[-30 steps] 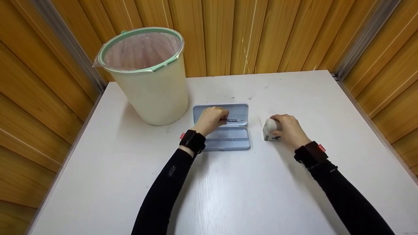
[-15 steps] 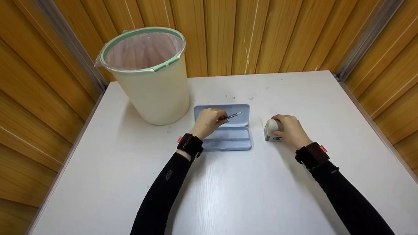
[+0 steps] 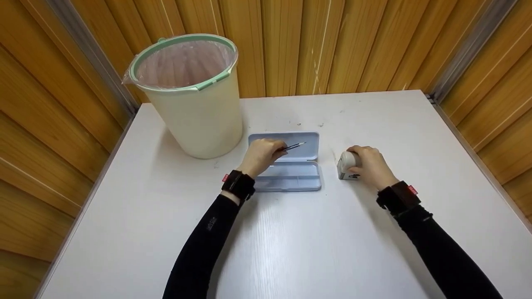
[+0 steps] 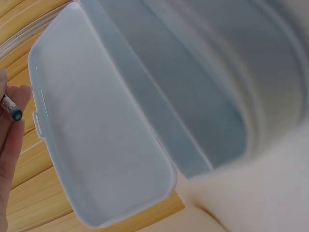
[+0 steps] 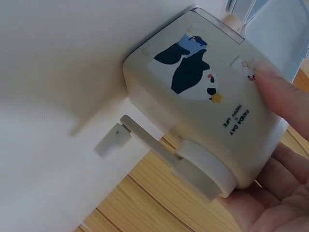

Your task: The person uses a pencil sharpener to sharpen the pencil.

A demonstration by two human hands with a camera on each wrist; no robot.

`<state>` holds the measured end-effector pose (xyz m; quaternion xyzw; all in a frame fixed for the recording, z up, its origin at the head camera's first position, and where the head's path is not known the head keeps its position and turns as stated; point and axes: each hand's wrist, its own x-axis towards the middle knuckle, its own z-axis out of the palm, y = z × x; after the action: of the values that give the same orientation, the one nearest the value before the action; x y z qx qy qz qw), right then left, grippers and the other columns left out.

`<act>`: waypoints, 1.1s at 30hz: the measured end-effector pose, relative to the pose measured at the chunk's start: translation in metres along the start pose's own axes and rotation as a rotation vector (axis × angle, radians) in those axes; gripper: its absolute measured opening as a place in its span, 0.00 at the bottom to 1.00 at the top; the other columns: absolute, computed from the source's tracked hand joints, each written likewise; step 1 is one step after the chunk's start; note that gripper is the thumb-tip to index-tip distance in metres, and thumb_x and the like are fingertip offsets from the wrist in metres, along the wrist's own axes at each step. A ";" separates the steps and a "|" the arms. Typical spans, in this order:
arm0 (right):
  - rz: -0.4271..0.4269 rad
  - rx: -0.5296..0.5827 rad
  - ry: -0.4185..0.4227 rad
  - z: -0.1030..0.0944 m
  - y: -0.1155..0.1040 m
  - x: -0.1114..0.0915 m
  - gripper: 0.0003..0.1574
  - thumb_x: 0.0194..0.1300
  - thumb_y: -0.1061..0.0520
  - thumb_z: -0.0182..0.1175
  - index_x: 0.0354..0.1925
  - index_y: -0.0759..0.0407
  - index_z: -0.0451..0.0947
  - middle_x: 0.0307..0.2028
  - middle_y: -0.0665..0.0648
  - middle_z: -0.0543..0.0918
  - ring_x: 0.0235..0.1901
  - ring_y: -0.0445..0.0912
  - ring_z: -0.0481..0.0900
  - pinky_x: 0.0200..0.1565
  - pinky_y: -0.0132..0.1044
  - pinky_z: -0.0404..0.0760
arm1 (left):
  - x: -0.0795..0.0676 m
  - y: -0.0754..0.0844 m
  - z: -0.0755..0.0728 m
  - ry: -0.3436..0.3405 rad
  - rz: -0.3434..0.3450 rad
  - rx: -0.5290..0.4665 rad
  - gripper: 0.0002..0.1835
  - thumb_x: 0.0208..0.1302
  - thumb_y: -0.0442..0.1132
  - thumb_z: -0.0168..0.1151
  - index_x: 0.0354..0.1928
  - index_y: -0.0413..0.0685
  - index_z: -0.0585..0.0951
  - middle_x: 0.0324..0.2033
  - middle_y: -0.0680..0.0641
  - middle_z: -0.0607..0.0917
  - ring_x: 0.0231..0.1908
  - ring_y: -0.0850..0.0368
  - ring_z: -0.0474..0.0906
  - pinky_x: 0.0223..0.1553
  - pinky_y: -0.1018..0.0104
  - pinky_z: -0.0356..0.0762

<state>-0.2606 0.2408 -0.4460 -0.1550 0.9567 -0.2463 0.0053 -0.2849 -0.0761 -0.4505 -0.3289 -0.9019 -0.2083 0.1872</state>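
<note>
In the head view my left hand (image 3: 261,156) pinches a dark pencil (image 3: 295,146) with its sharpened tip pointing right, held over the raised lid of a light blue pencil case (image 3: 286,183). The left wrist view shows the blunt end of the pencil (image 4: 16,114) between thumb and finger. To the right of the case, my right hand (image 3: 371,166) grips a pencil sharpener (image 3: 345,165) standing on the table. Panda pictures and a crank handle (image 5: 149,140) show on the sharpener (image 5: 188,96) in the right wrist view.
A cream bin (image 3: 199,120) with a green rim and clear liner stands at the back left of the white table (image 3: 291,249). Wood-patterned walls (image 3: 282,50) enclose the back and sides. The case's lower tray has divided compartments (image 3: 286,169).
The left hand has drawn slightly left with the pencil, whose tip has tilted upward from nearly level. The right hand keeps its grip on the sharpener.
</note>
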 end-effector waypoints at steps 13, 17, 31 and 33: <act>-0.029 0.008 0.026 -0.002 -0.001 0.000 0.30 0.54 0.68 0.70 0.54 0.74 0.73 0.51 0.77 0.80 0.52 0.70 0.76 0.55 0.65 0.73 | -0.005 -0.008 -0.010 -0.072 0.101 0.271 0.06 0.59 0.39 0.68 0.37 0.47 0.88 0.34 0.49 0.89 0.34 0.54 0.87 0.37 0.64 0.84; -0.018 0.021 0.018 0.000 -0.001 0.001 0.30 0.54 0.68 0.69 0.55 0.74 0.72 0.52 0.77 0.79 0.53 0.71 0.75 0.56 0.65 0.72 | -0.008 -0.011 -0.005 -0.142 0.133 0.374 0.06 0.57 0.40 0.69 0.34 0.47 0.88 0.31 0.49 0.89 0.30 0.54 0.87 0.33 0.64 0.84; 0.000 0.034 0.010 0.002 0.002 0.001 0.31 0.54 0.69 0.69 0.56 0.73 0.72 0.53 0.78 0.78 0.54 0.71 0.74 0.57 0.66 0.71 | -0.020 -0.027 0.013 -0.378 0.061 0.220 0.09 0.53 0.42 0.72 0.33 0.44 0.88 0.32 0.45 0.90 0.32 0.50 0.87 0.37 0.62 0.85; 0.000 0.035 0.008 0.002 0.002 0.001 0.31 0.54 0.69 0.69 0.56 0.73 0.72 0.53 0.78 0.78 0.54 0.71 0.74 0.58 0.66 0.71 | -0.021 -0.028 0.014 -0.384 0.061 0.207 0.09 0.53 0.42 0.72 0.33 0.45 0.88 0.32 0.46 0.90 0.33 0.50 0.87 0.38 0.62 0.85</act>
<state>-0.2620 0.2410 -0.4481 -0.1538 0.9523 -0.2635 0.0042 -0.2915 -0.0994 -0.4787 -0.3686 -0.9272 -0.0425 0.0510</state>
